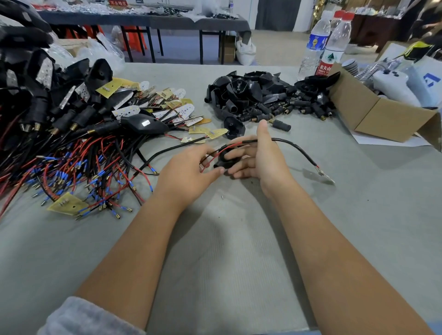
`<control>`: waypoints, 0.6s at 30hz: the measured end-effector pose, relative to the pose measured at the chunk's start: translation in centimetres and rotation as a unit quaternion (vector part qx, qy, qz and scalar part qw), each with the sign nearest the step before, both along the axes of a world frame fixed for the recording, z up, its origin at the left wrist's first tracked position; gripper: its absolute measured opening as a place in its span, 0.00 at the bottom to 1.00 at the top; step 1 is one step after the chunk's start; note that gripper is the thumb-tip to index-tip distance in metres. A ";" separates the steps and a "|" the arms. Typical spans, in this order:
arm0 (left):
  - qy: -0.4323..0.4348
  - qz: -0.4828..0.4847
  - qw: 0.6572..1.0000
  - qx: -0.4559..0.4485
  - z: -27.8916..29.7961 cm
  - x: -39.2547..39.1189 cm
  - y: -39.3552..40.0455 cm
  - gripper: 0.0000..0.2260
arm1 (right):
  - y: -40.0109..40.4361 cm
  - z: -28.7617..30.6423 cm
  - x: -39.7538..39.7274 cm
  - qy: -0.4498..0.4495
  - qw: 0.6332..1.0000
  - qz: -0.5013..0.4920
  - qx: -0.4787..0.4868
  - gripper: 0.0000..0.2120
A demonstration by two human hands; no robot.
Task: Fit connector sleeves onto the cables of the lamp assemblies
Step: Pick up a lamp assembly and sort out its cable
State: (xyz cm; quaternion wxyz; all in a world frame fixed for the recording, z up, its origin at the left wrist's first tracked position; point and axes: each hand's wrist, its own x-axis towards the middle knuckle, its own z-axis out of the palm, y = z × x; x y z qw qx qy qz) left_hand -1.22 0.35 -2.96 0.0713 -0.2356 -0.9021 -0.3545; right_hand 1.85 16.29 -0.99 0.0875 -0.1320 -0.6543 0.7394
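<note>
The left hand (189, 172) pinched the red and black wires (210, 159) between thumb and fingertips, just beside a black sleeve (223, 159) that the right hand (257, 157) held with curled fingers, thumb raised. The two hands met over the grey surface (227, 251), and the cable (299, 149) ran on past the right hand, arching out to a small lamp board (321, 175) lying on the cloth.

To do this step well, the wire ends probably needed to be kept together and straight — fed into the sleeve's opening as a pair, while the right hand kept the sleeve steady and in line. Whether the wires had entered it could not be told; fingers hid the opening.

Outward to the left lay a heap of wired lamp assemblies (79, 153), and beyond the hands a pile of black housings and sleeves (263, 95). A cardboard box (373, 114) stood on the right.

As for writing, two water bottles (325, 45) stood behind the pile — the nearer one's red label (323, 69) carried Chinese characters, partly readable as "农夫山". A red sign (118, 3) on the far table was too blurred to read.
</note>
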 end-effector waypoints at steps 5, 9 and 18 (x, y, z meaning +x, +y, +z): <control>0.031 0.020 0.999 -0.025 0.0 -0.2 0.1 0.03 | -0.1 -0.1 0.2 0.035 0.998 0.046 0.006 0.16; 0.044 0.016 0.999 -0.023 0.1 -0.2 0.0 0.05 | -0.6 0.1 0.6 0.066 0.994 0.090 -0.006 0.07; 0.016 0.016 0.999 0.031 0.1 -0.4 0.1 0.08 | -2.2 -0.3 0.0 0.086 0.994 0.046 -0.049 0.09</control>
